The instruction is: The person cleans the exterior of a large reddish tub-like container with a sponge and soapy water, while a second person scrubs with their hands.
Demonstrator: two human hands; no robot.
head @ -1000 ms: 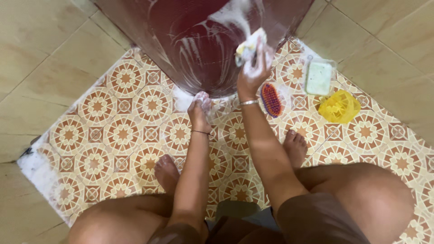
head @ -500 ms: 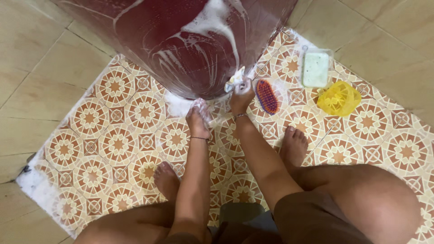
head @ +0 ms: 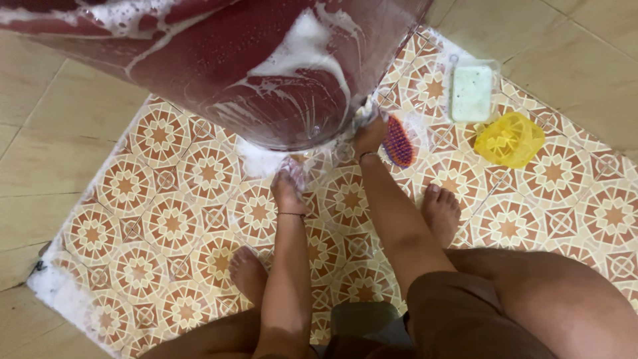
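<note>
You crouch over a patterned tile floor (head: 166, 219), and a big dark red tub (head: 252, 73) fills the upper left and centre of the frame, tipped on its side and streaked with white soap foam. Your left hand (head: 288, 188) sits at the centre of the frame, just under the tub's lower rim, its foamy fingers pressed against the rim and the wet floor; you cannot tell from here whether that grip closes on anything. Your right hand (head: 369, 133) is right of centre, at the tub's lower right edge, and its grip is pinched around a small pale scrub cloth (head: 365, 110) that touches the tub wall.

Just right of that hand lies a red and purple scrubbing brush (head: 399, 141), flat on the tiles. Further to the upper right rests a pale green soap bar (head: 471, 92) in a clear dish, and beside it, slightly lower, a yellow plastic soap case (head: 509, 139).

Your bare feet rest on the tiles: one at the lower centre (head: 247, 271), the other right of centre (head: 441, 211). White foam (head: 56, 286) gathers at the lower left edge of the patterned tiles and in a small patch under the tub rim.
</note>
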